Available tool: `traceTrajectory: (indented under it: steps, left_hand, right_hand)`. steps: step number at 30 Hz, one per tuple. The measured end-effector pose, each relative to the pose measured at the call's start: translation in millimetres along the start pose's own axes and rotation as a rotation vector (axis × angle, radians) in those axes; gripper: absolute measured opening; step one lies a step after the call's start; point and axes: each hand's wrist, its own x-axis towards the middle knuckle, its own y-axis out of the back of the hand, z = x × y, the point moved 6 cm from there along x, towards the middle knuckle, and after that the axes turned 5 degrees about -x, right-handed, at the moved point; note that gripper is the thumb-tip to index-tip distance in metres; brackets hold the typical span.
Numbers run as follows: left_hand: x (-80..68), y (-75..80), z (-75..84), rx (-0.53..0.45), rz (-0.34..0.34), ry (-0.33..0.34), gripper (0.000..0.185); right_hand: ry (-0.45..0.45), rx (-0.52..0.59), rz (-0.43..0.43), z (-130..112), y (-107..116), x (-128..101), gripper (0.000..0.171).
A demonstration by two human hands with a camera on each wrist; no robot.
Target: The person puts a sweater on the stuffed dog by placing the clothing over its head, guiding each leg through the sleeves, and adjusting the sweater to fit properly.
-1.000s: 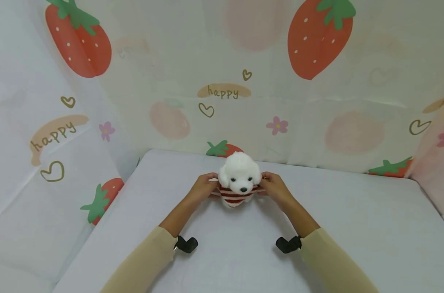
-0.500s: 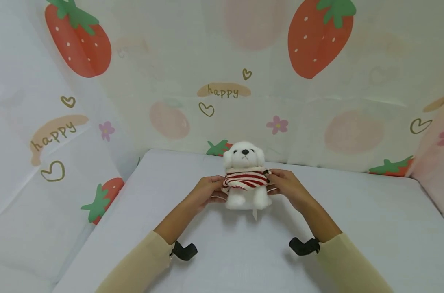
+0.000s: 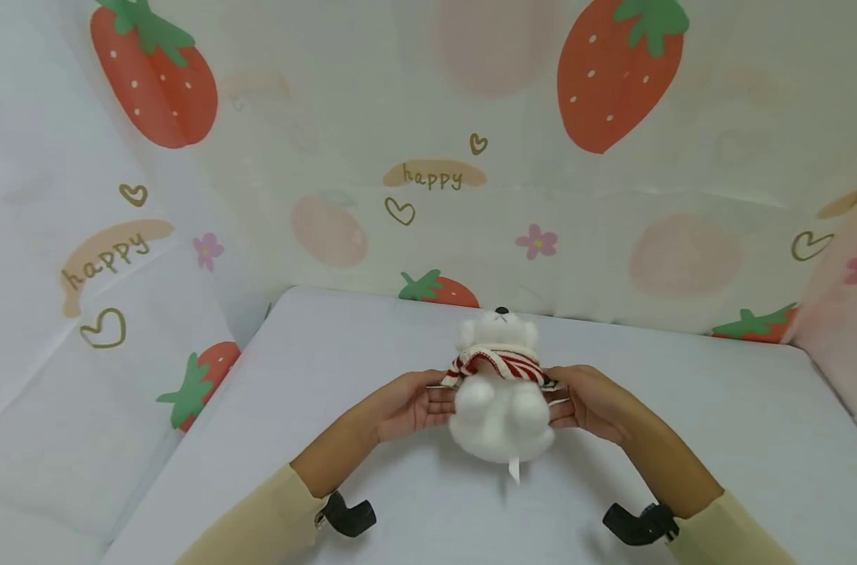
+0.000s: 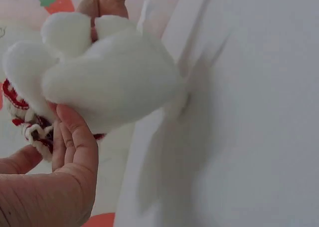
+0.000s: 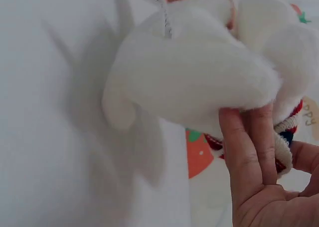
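A white plush dog [image 3: 501, 428] in a red-and-white striped knit sweater [image 3: 516, 365] is tipped back over the table, its bottom and feet toward me and its black nose pointing up. My left hand [image 3: 410, 404] holds one side at the sweater, thumb at the knit and fingers along the white body. On the opposite side my right hand [image 3: 598, 400] grips it the same way. In the left wrist view, the dog's body [image 4: 109, 82] stands close over its shadow. A white label [image 5: 164, 12] dangles from the bottom in the right wrist view.
A white-covered table [image 3: 683, 439] stretches to both sides. Behind it hangs a pale cloth [image 3: 584, 196] printed with strawberries, hearts and flowers, with a further panel [image 3: 33, 377] at the left. Black camera mounts [image 3: 351, 515] sit at both wrists.
The dog has come nearer to me and slightly right. It has gone from facing forward to leaning back, showing its feet and underside. Both hands moved with it, keeping hold.
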Motion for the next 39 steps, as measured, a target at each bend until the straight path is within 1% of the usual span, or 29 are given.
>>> traceTrajectory:
  steps: [2, 4, 6, 8, 10, 12, 14, 15, 18, 22, 26, 28, 30, 34, 36, 37, 39]
  left_hand:
    - [-0.8, -0.3, -6.6, -0.035, -0.011, 0.017, 0.031]
    - [-0.2, 0.2, -13.1, -0.056, -0.007, 0.034, 0.03]
    - [1.4, 1.4, -18.6, -0.072, 0.008, 0.042, 0.031]
    - [3.2, 3.3, -22.8, -0.091, 0.026, 0.037, 0.038]
    - [5.0, 4.2, -25.4, -0.106, 0.033, 0.02, 0.048]
    - [6.4, 4.4, -26.9, -0.104, 0.039, -0.012, 0.056]
    - [7.9, 4.0, -28.0, -0.083, 0.066, -0.05, 0.053]
    - [8.1, 3.2, -27.8, -0.046, 0.082, -0.078, 0.052]
    - [7.6, 2.1, -24.5, 0.152, 0.164, -0.186, 0.041]
    - [4.4, 0.5, -14.0, 0.478, 0.27, -0.365, 0.028]
    - [-0.9, -6.6, -5.2, 0.763, 0.333, -0.548, 0.018]
    - [-2.7, -11.0, -2.8, 0.894, 0.367, -0.608, 0.013]
    - [-3.1, -14.6, -1.1, 0.99, 0.4, -0.637, 0.011]
    - [-1.2, -19.8, 3.9, 1.238, 0.495, -0.66, 0.021]
    - [1.2, -21.6, 7.4, 1.357, 0.534, -0.672, 0.022]
    - [2.9, -22.0, 8.9, 1.394, 0.542, -0.677, 0.021]
    - [4.9, -23.2, 12.4, 1.423, 0.546, -0.695, 0.017]
  right_hand:
    - [-0.015, 0.048, -0.04, 6.9, -0.7, -3.0, 0.03]
    - [-0.025, 0.072, -0.063, 13.8, -0.7, -4.3, 0.029]
    - [-0.032, 0.081, -0.071, 20.8, 0.0, -3.8, 0.029]
    - [-0.038, 0.077, -0.062, 27.1, 1.0, -2.0, 0.029]
    - [-0.045, 0.07, -0.044, 32.6, 2.7, 0.4, 0.03]
    - [-0.051, 0.065, -0.024, 37.2, 4.8, 2.1, 0.031]
    - [-0.065, 0.067, 0.002, 42.0, 7.5, 3.1, 0.031]
    - [-0.07, 0.07, 0.01, 43.9, 8.6, 3.2, 0.031]
    - [-0.073, 0.075, 0.022, 47.4, 10.9, 2.9, 0.031]
    - [-0.067, 0.093, 0.019, 48.7, 11.3, 2.8, 0.031]
    - [-0.07, 0.11, 0.017, 49.8, 10.2, 3.0, 0.029]
    - [-0.071, 0.116, 0.016, 50.0, 9.3, 3.4, 0.028]
    - [-0.071, 0.121, 0.016, 49.9, 8.6, 3.8, 0.028]
    - [-0.067, 0.117, 0.018, 49.5, 8.1, 5.4, 0.028]
    - [-0.069, 0.112, 0.023, 49.3, 8.0, 5.2, 0.028]
    - [-0.065, 0.109, 0.021, 49.0, 8.0, 4.9, 0.028]
    - [-0.066, 0.107, 0.023, 48.8, 7.8, 4.4, 0.028]
